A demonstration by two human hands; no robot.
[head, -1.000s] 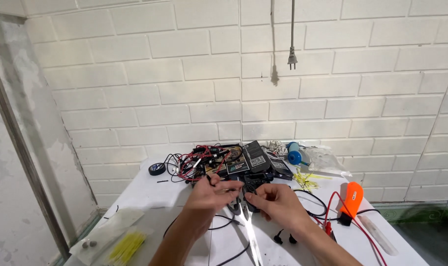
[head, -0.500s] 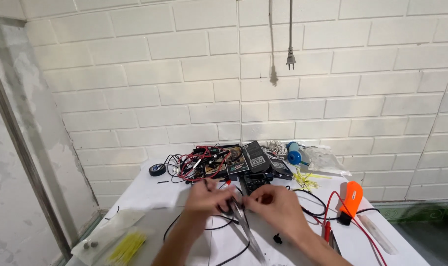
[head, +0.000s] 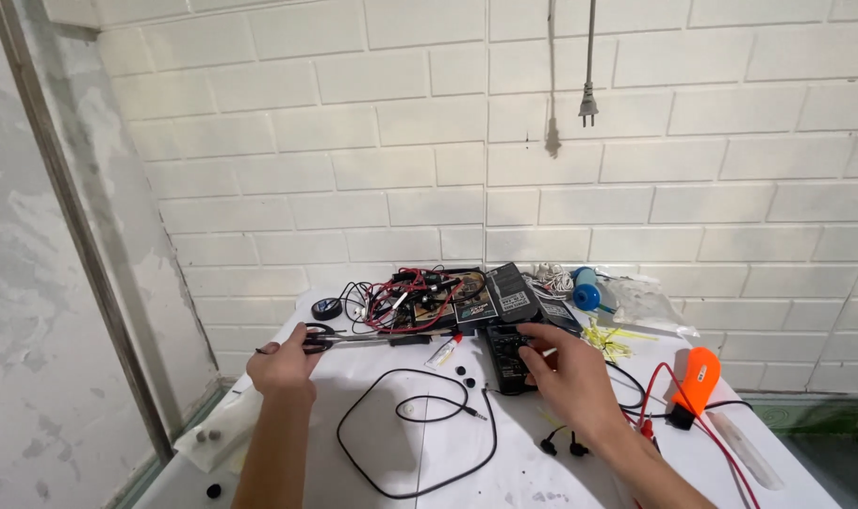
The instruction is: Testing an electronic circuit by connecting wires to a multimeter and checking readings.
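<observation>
Left hand (head: 286, 363) closed round scissors (head: 354, 337); right hand (head: 569, 372) spread open, fingertips on black multimeter (head: 510, 356), gripping nothing.

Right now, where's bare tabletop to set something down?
Free: the white patch between the left hand and the black cable loop, and the strip in front of that loop. Crowded: the back edge, with the wire tangle, boxes and black meter under the right hand.

a makeshift electronics workbench: white table (head: 429, 462) strewn with wire tangle (head: 405, 297), multimeter (head: 512, 353), against bare painted brick wall (head: 354, 141).
</observation>
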